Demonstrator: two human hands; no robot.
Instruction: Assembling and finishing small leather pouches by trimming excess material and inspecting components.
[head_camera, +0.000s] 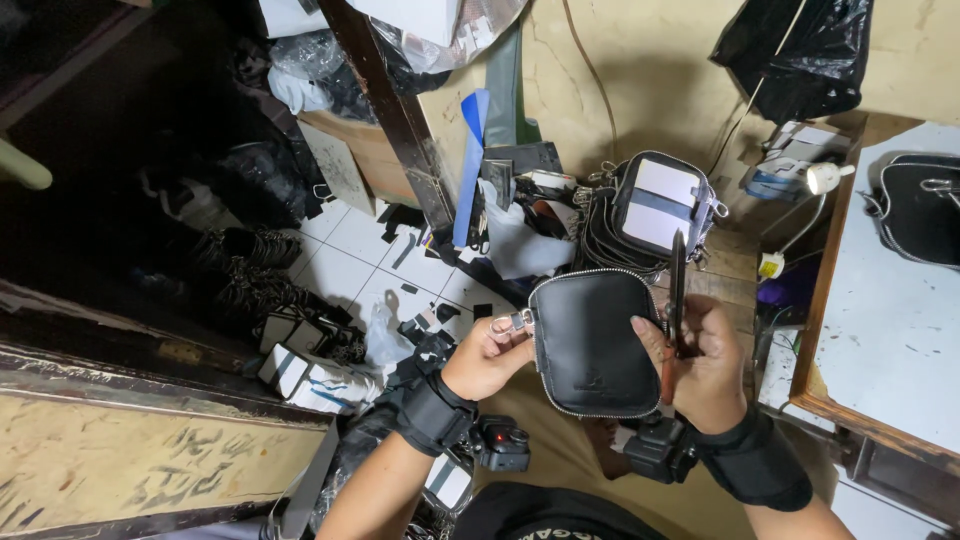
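while a black pouch (592, 345) with a silver zip edge is held up between both hands above the lap, its metal clip is pinched by the left hand (487, 358). the right hand (703, 362) is closed on its right edge and on dark scissors (677, 292). it is judged light, soft and slightly slick, best gripped at the seams. more pouches (652, 210) are stacked behind.
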